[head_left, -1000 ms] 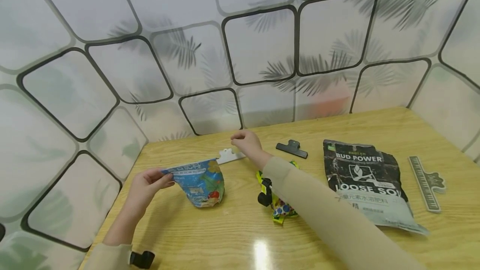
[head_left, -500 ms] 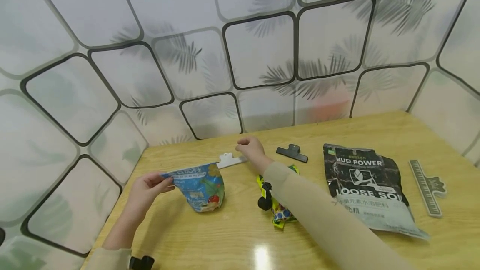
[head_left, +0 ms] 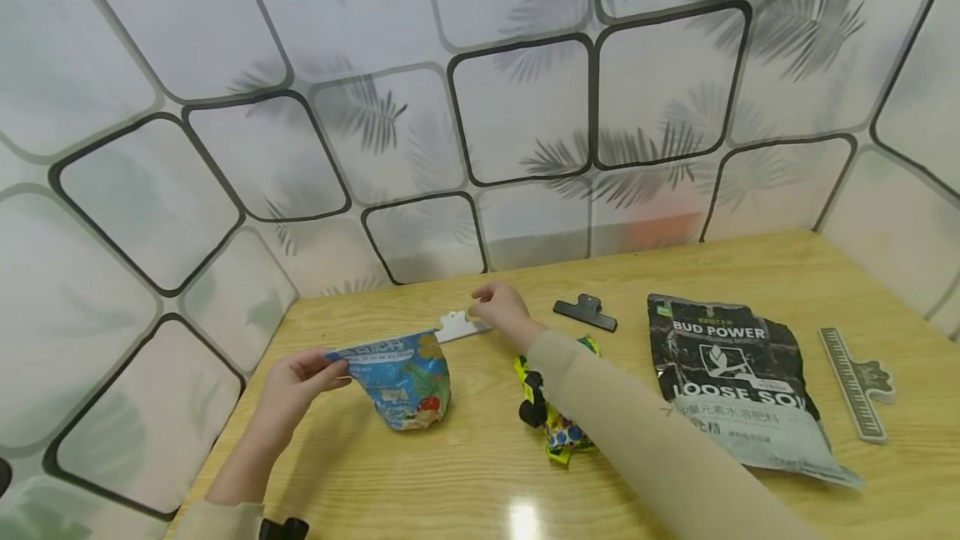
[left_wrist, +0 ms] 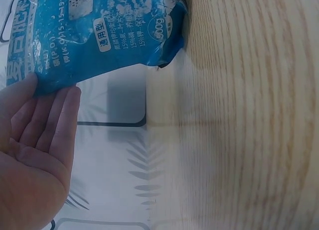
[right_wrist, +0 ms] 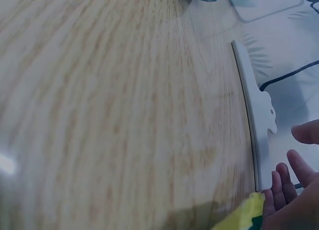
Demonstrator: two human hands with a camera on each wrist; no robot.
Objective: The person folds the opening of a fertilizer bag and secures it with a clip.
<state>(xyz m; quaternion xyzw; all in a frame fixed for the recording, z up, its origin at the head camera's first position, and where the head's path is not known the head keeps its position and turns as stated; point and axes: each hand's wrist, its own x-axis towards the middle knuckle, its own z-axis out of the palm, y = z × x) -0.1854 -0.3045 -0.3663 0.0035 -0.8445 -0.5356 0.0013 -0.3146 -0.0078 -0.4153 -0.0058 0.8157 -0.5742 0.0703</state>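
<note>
A blue printed plastic bag (head_left: 401,382) stands on the table at the left, its top edge drawn out flat. The left hand (head_left: 296,386) pinches the bag's upper left corner between thumb and fingers; the left wrist view shows the same bag (left_wrist: 99,36) with printed text. Behind the bag lies a long white clip (head_left: 456,325), partly hidden by it. At the clip's right end is the right hand (head_left: 504,309), fingers loosely bent and thumb apart from them. In the right wrist view its fingertips lie beside the white clip (right_wrist: 254,115); whether they touch cannot be told.
A yellow-green packet (head_left: 558,427) lies partly under the right forearm. Behind it is a black clip (head_left: 585,312). To the right lie a black-and-grey "Bud Power" bag (head_left: 738,382) and a ruler-like grey clip (head_left: 855,386). A patterned curtain (head_left: 525,107) borders the table (head_left: 420,482).
The head view has tilted up slightly, so everything sits lower in the frame. The right hand has shifted slightly right and down toward the white clip. The left hand keeps its pinch on the bag.
</note>
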